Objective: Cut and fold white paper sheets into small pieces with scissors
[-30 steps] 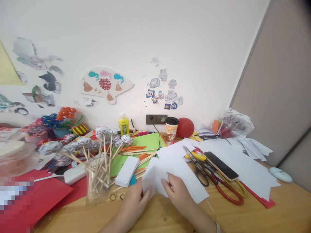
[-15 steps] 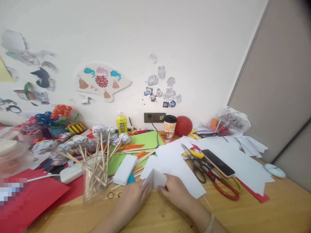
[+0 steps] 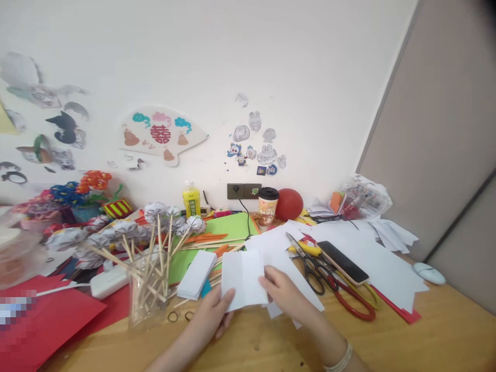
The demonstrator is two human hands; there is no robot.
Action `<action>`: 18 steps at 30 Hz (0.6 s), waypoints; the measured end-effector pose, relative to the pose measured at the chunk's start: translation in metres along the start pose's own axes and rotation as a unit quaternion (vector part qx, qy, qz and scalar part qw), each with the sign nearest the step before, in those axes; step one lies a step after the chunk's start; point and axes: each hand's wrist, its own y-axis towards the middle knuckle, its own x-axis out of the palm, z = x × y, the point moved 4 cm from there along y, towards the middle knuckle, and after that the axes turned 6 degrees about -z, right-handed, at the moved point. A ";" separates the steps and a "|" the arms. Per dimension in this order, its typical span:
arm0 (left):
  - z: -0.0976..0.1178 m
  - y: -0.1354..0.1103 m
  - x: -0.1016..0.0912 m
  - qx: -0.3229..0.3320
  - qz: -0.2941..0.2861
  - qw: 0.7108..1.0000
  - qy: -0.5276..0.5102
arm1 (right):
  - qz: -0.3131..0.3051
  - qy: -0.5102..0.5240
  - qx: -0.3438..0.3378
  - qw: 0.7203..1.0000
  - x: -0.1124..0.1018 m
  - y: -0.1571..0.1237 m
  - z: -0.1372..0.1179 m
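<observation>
Both my hands hold a small white sheet of paper [image 3: 243, 276] with vertical fold creases, lifted and spread flat above the wooden table [image 3: 426, 341]. My left hand [image 3: 211, 318] pinches its lower left corner. My right hand [image 3: 284, 294] grips its right edge. More white sheets [image 3: 289, 243] lie under and behind it. A folded white paper stack [image 3: 197, 274] rests just left of the held sheet.
A clear cup of wooden sticks with paper flowers [image 3: 149, 289] stands left of my hands. Two scissors [image 3: 325, 271] and a phone [image 3: 343, 254] lie to the right. Red paper [image 3: 54, 320], green paper [image 3: 228, 227], a coffee cup [image 3: 267, 206], a yellow bottle [image 3: 191, 199] and a computer mouse [image 3: 428, 272] are around.
The folded paper between my hands has been opened out and raised into a flat creased sheet. The view has shifted slightly right.
</observation>
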 end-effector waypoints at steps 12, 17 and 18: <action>0.016 -0.006 -0.019 0.003 0.107 0.994 -0.032 | 0.107 -0.359 0.238 0.896 -0.061 -0.017 0.085; 0.033 -0.013 -0.026 0.037 0.134 0.990 -0.029 | 0.110 -0.361 0.205 0.903 -0.070 -0.012 0.094; 0.037 -0.015 -0.027 0.044 0.143 0.988 -0.029 | 0.104 -0.349 0.199 0.910 -0.074 -0.012 0.094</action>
